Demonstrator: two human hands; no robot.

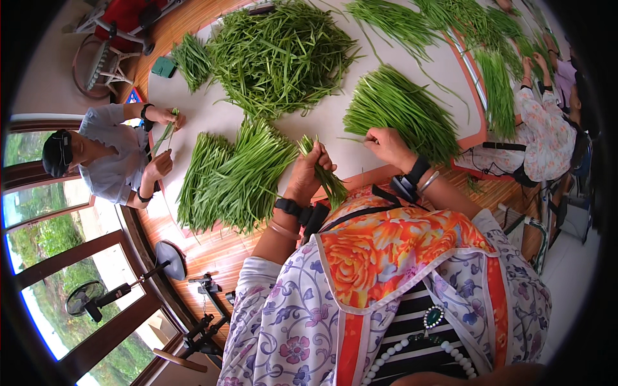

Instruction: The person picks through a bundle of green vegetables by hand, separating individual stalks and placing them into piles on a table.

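The left hand [311,168] is closed around a small bundle of green stalks [324,172], held just above the near edge of the pale surface [335,138]; the cut ends stick up past the fingers and the leafy ends hang down toward the person's flowered apron [380,251]. The right hand [388,147] reaches to the lower edge of a fanned heap of stalks [402,112] lying on the surface to the right, its fingers curled onto the stalk ends there; whether it actually pinches any stalk I cannot tell. Each wrist wears a black band with a bangle beside it. To the left of the held bundle two tidy, aligned piles [235,177] lie side by side, reaching the wooden rim of the surface. Beyond them, at the middle of the surface, sits a large loose mound of greens [280,55], with a smaller bunch [192,61] to its left and more stalks spread toward the far right. Across the left side, another person in a light blue shirt [116,154] holds a few stalks between both hands. At the far right, a third person in a flowered top [547,138] works on a long bunch [499,90]. A floor fan [87,297] stands by the windows at lower left.
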